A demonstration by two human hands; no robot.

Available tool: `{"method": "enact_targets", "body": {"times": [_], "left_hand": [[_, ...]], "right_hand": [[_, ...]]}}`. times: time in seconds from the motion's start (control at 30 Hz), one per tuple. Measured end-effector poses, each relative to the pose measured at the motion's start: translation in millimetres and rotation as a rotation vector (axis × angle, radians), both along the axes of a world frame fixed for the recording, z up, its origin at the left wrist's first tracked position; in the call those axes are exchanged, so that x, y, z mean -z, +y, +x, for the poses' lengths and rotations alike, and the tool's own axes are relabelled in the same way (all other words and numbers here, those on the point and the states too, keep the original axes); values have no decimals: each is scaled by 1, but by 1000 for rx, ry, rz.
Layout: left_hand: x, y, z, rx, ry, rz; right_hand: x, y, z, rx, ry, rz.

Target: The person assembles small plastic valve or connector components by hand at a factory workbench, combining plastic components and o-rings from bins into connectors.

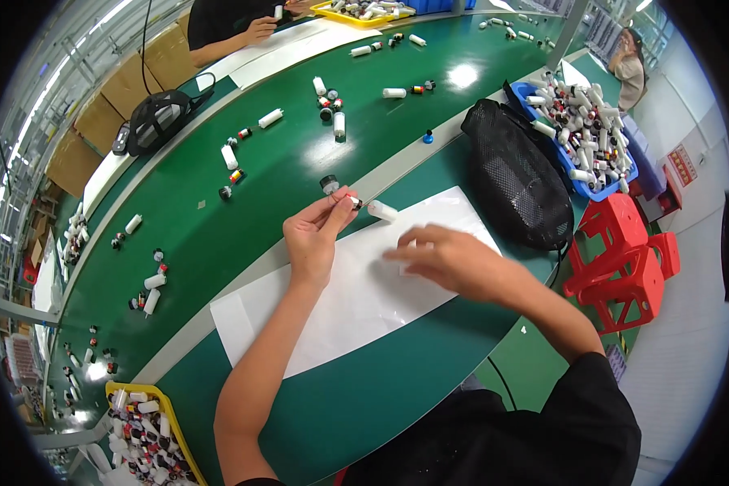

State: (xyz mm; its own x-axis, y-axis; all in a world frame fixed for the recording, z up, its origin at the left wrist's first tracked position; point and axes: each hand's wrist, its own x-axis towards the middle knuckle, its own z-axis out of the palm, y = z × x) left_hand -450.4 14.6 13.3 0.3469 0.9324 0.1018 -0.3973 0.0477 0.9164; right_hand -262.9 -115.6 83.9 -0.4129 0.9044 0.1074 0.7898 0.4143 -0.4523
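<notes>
My left hand (316, 239) pinches a small cylindrical part (353, 202), white and red with a black end, between thumb and fingertips. Just beyond those fingertips is a black round cap (329, 184) on the green belt. A white plastic cylinder (382, 211) lies at the far edge of the white paper sheet (340, 316), right of the pinched part. Over the paper, my right hand (449, 261) has its fingers stretched out and apart, slightly blurred. I see nothing held in it, though its palm side is hidden.
White cylinders and small black-and-red parts lie scattered along the green belt (283, 170). A yellow bin (170, 405) and a blue bin (595, 193) hold many such parts. A black mesh bag (518, 174) lies right of the paper, near red stools (632, 275). Another person's hand (261, 31) works opposite.
</notes>
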Motion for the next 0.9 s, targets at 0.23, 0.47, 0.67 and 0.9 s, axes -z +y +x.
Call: {"method": "enact_targets", "body": {"times": [0.23,0.47,0.67,0.9], "left_hand": [[-4,1,-8,80,-57,-81],[-4,2,-9,94,-101,-107],[-6,2,-6,121,-76,-81],[-4,1,-9,132,-69,-109]], "right_hand": [[22,-8,6,-123,-218,137],[-12,15,13,-191,-91,-84],[-37,52,8,48,465,42],[-16,82,-2,-2,446,53]]}}
